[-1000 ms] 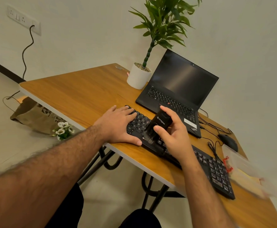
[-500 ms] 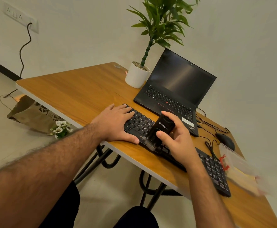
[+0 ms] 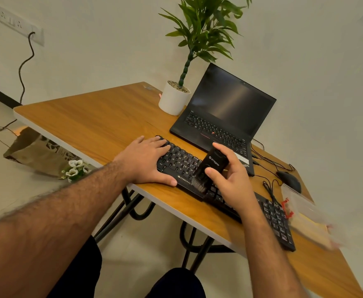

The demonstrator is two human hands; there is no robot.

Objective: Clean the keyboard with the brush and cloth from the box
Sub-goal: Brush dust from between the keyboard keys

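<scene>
We see the right hand [image 3: 230, 181] wrapped around a stubby black plastic brush [image 3: 209, 168], bristles down on the flat black keyboard [image 3: 182, 162] at its near edge. The keyboard's long axis runs 10 to 4 o'clock; unbrushed keys lie toward 4, under the right wrist. The left hand [image 3: 148, 162] lies flat and open, pinning the 10 o'clock end. The clear plastic box [image 3: 305, 211] at 4 is blurred; we can't make out the cloth.

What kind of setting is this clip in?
Likely a home or small office desk: a wooden table with a laptop, a keyboard and a mouse, a potted plant by the wall.
</scene>
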